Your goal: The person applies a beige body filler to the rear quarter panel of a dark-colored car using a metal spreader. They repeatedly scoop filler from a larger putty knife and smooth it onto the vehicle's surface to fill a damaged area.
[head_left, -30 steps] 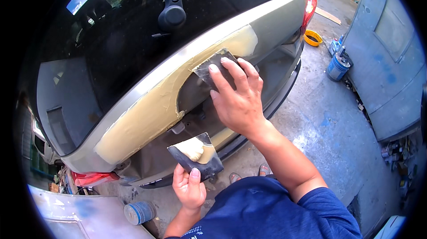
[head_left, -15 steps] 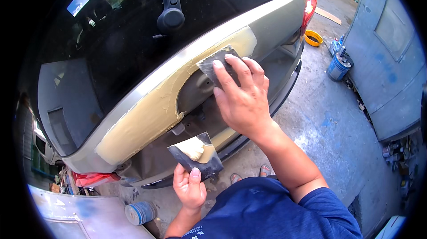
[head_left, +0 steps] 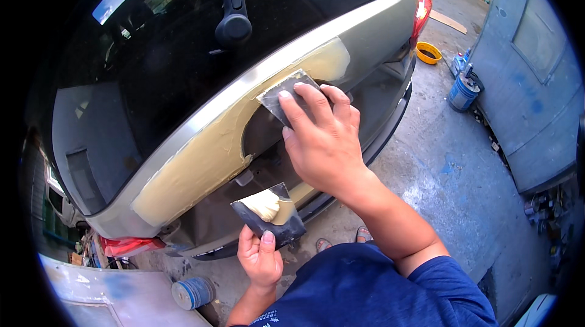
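Note:
In front of me is the rear of a silver car, its tailgate [head_left: 372,19] coated with a wide band of beige filler putty [head_left: 195,165]. My right hand [head_left: 326,138] grips a dark flat spreader [head_left: 285,92], its far edge laid on the putty just above the curved recess. Lower down, my left hand [head_left: 261,257] pinches a black plate [head_left: 268,229] between thumb and fingers. A cream mound of putty [head_left: 262,205] and a tan smear lie on that plate, which is held apart from the car.
The rear window with its wiper [head_left: 233,25] lies above the putty. A blue bucket [head_left: 463,92] and a yellow basin [head_left: 428,53] stand on the concrete at right, by a blue-grey panel [head_left: 524,77]. Another bucket [head_left: 194,293] lies at lower left.
My right hand and its spreader have moved a little left and slightly down along the putty band. My left hand and the plate stay almost where they were.

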Available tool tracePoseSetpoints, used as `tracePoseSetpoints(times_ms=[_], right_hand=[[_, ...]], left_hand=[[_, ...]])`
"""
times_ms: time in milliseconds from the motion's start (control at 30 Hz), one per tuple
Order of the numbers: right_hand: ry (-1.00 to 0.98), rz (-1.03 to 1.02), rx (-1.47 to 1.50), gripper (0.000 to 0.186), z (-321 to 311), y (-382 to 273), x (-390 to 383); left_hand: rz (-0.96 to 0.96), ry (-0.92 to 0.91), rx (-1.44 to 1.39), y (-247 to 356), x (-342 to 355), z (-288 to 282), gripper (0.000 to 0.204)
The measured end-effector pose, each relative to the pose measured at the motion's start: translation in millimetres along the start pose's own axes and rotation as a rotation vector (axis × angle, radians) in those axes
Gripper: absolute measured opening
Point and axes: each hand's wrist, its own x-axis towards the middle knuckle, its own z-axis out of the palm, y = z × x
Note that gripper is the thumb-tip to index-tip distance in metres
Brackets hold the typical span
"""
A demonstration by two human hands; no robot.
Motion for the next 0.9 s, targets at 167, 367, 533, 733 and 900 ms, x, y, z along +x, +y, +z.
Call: tracePoseSetpoints(times_ms=[167, 367, 533, 733, 900], right_hand=[[0.039, 0.018, -0.006, 0.045, -0.8, 14.2, 9.0], [-0.029, 0.018, -0.051, 0.046, -17.2, 19.1, 7.3], [0.005, 0.011, -0.046, 0.043, -10.9, 32.4, 18.3], [-0.060, 0.004, -0.070, 0.045, -18.5, 35.9, 10.6], [-0.021, 0.005, -0.045, 0.046, -16.7, 32.6, 20.0]], left_hand=[[-0.007, 0.007, -0.040, 1.8, 1.0, 6.7, 0.040], [-0.011, -0.002, -0.001, -0.3, 0.9, 4.8, 0.043], [-0.012, -0.001, 0.001, -2.3, 0.8, 8.0, 0.043], [-0.009, 0.012, -0.008, -2.2, 1.6, 10.6, 0.043], [-0.016, 0.002, -0.014, -2.7, 2.2, 14.1, 0.043]])
